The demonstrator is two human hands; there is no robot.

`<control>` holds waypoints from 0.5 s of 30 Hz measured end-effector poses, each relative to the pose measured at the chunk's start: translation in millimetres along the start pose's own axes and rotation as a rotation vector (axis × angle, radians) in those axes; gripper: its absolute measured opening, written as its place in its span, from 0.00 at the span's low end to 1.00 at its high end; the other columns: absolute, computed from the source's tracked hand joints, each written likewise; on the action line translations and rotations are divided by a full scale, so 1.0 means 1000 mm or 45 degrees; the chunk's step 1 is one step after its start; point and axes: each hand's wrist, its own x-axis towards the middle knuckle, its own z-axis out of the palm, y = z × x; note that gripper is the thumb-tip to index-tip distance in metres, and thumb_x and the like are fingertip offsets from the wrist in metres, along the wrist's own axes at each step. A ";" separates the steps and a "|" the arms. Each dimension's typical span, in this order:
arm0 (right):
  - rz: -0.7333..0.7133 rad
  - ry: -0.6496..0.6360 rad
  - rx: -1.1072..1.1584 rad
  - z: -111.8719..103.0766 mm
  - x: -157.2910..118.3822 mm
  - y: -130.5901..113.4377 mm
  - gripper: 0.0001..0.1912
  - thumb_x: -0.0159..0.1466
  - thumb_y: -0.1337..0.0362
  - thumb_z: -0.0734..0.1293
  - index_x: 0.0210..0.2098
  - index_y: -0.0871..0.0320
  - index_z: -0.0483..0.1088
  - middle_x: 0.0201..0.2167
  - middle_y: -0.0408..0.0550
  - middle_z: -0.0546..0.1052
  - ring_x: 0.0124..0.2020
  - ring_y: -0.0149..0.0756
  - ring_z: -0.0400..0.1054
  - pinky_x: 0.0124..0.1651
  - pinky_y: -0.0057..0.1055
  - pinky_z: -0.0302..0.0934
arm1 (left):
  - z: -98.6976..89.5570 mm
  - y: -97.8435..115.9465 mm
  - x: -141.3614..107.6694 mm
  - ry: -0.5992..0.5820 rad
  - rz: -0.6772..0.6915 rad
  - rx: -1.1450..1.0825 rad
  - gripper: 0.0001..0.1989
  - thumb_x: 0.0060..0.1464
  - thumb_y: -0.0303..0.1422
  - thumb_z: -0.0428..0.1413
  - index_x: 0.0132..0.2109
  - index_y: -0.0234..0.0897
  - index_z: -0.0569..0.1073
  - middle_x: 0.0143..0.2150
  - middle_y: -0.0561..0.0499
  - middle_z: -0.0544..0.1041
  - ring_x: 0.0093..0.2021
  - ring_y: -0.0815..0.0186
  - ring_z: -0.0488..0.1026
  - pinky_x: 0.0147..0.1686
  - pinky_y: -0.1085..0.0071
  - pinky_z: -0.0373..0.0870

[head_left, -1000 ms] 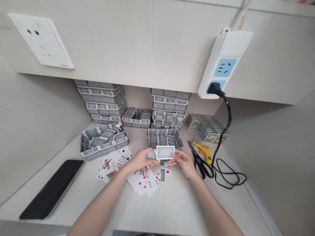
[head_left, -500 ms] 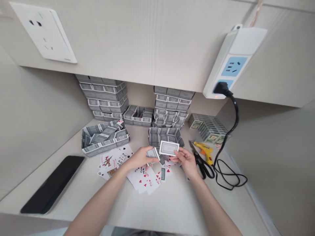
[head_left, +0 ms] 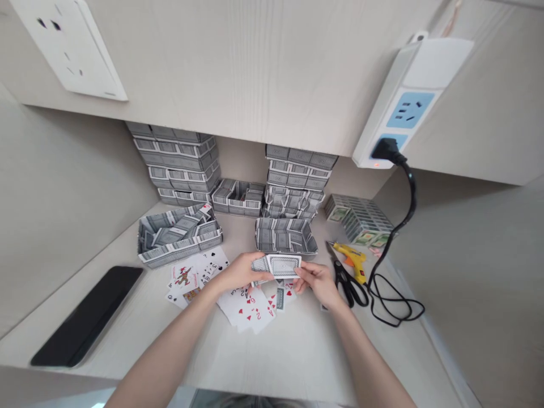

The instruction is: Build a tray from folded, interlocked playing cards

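Observation:
My left hand (head_left: 243, 273) grips a small stack of patterned playing cards (head_left: 259, 265). Between the fingertips of my right hand (head_left: 317, 279) is a single card (head_left: 284, 266), back side up, its left edge meeting the held stack. Below the hands, loose cards lie face up (head_left: 250, 311) on the table (head_left: 272, 362), with more face-up cards (head_left: 187, 280) to the left. Just behind the hands stands an open box made of cards (head_left: 284, 237). Another card box (head_left: 181, 235), at the left, holds folded card pieces.
Stacked card boxes (head_left: 181, 161) (head_left: 297, 175) rise at the back. A black phone-like slab (head_left: 87, 317) lies at left. Scissors (head_left: 351, 286), a yellow glue gun (head_left: 351, 258), a black cable (head_left: 397, 311) and packed card decks (head_left: 361, 218) are at right.
My right hand has brought its card left and slightly down, against the stack in my left hand. The whole view has shifted a little.

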 end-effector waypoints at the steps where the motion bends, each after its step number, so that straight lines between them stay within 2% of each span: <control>1: 0.002 -0.013 -0.013 -0.001 0.000 -0.001 0.13 0.53 0.55 0.68 0.25 0.60 0.71 0.16 0.42 0.73 0.15 0.30 0.67 0.18 0.25 0.62 | 0.000 0.001 0.000 -0.007 -0.002 0.000 0.24 0.41 0.44 0.58 0.43 0.36 0.68 0.24 0.56 0.69 0.17 0.72 0.65 0.11 0.78 0.63; 7: 0.000 -0.039 -0.069 -0.006 -0.002 -0.002 0.14 0.53 0.55 0.67 0.20 0.60 0.68 0.14 0.41 0.70 0.13 0.28 0.63 0.16 0.25 0.59 | 0.002 0.002 -0.001 -0.034 -0.004 -0.012 0.26 0.40 0.44 0.59 0.45 0.35 0.68 0.23 0.56 0.68 0.16 0.74 0.63 0.11 0.79 0.62; 15: 0.030 -0.086 -0.109 -0.011 -0.004 -0.002 0.15 0.54 0.55 0.66 0.20 0.60 0.66 0.12 0.39 0.67 0.11 0.26 0.60 0.13 0.23 0.55 | 0.003 0.005 -0.002 -0.067 -0.025 0.000 0.26 0.40 0.44 0.59 0.45 0.36 0.68 0.25 0.57 0.68 0.17 0.75 0.62 0.11 0.78 0.63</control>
